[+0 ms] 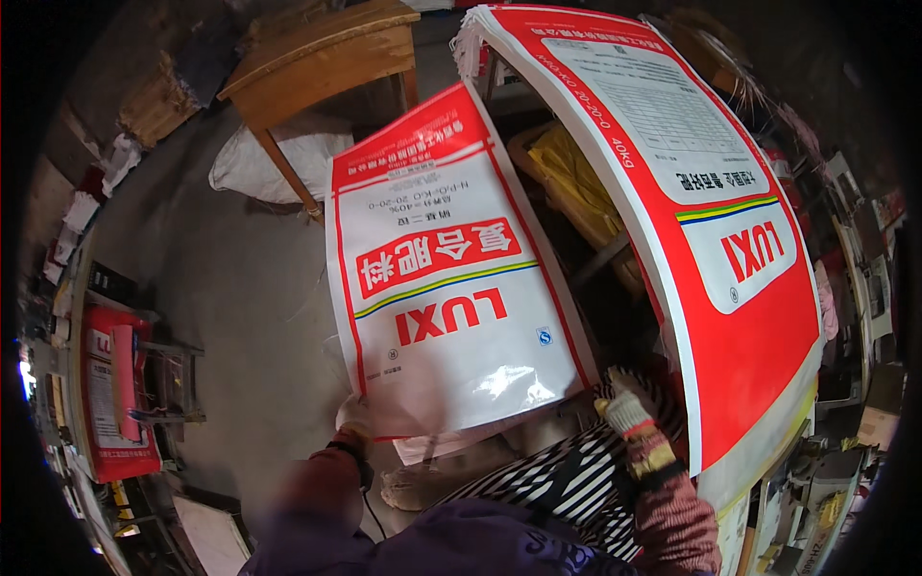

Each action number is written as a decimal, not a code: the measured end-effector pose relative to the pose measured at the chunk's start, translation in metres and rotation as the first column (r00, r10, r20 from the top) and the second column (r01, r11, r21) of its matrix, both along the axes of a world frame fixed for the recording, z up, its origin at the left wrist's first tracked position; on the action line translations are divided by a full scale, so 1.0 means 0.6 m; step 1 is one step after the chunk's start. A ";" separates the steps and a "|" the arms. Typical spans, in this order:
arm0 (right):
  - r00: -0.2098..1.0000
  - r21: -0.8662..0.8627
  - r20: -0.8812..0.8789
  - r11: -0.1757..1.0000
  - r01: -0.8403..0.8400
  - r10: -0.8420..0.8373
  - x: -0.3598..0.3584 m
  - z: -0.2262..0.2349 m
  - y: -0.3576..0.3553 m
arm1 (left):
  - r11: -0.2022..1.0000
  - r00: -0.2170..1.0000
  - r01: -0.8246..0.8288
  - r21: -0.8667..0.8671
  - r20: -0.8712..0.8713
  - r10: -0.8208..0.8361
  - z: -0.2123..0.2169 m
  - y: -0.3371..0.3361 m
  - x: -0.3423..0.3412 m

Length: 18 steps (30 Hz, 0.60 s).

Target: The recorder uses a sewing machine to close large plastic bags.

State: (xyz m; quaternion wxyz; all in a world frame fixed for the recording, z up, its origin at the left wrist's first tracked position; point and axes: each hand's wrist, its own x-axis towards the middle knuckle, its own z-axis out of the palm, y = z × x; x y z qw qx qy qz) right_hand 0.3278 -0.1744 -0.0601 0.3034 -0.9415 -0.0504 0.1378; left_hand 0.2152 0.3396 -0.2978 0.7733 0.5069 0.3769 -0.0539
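A flat printed woven sack, white with red bands and a yellow-blue stripe, stretches out in front of me, its print upside down. My left hand, in a pale work glove, is closed on the near left corner. At the near right corner is my right hand, in a whitish glove with yellowish fingertips, its fingers closed at the sack's edge. The near part of the sack is shiny and creased. To the right, a thick stack of similar red and white sacks lies with its left edge close to my right hand.
A wooden table stands at the far left, with a white bulging bag beneath it. Yellow sheeting lies between the held sack and the stack. More red sacks rest by a metal frame at left. Cluttered shelves line the right.
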 end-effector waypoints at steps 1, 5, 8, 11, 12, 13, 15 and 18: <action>0.999 0.020 0.014 0.999 0.039 -0.040 -0.021 0.013 -0.017 | 0.764 0.923 0.341 0.547 -0.040 -0.383 -0.003 -0.030 -0.001; 0.975 0.267 0.115 0.951 0.152 -0.189 -0.125 0.060 -0.068 | -0.106 0.384 0.783 0.613 -0.610 -0.693 0.114 -0.157 0.083; 0.960 0.146 -0.092 0.950 0.276 -0.264 -0.199 0.112 -0.103 | -0.884 -0.157 0.457 0.099 -0.969 -0.190 0.233 -0.238 0.129; 0.977 0.089 -0.042 0.973 0.212 -0.209 -0.213 0.180 -0.078 | -0.698 -0.015 0.695 0.172 -0.967 -0.253 0.140 -0.232 0.082; 0.994 -0.084 0.078 0.993 0.086 -0.079 -0.206 0.213 -0.062 | -0.538 0.126 0.799 0.267 -0.950 -0.284 0.112 -0.220 0.066; 0.992 -0.083 0.081 0.991 0.103 -0.096 -0.213 0.218 -0.068 | -0.662 -0.124 0.747 0.056 -0.967 -0.222 0.169 -0.244 0.093; 0.990 -0.128 0.030 0.981 0.144 -0.141 -0.236 0.232 -0.077 | -0.695 -0.102 0.712 0.102 -0.964 -0.247 0.200 -0.258 0.098; 0.984 -0.142 0.106 0.978 0.155 -0.140 -0.273 0.193 -0.113 | -0.681 0.000 0.694 0.234 -0.946 -0.325 0.239 -0.285 0.090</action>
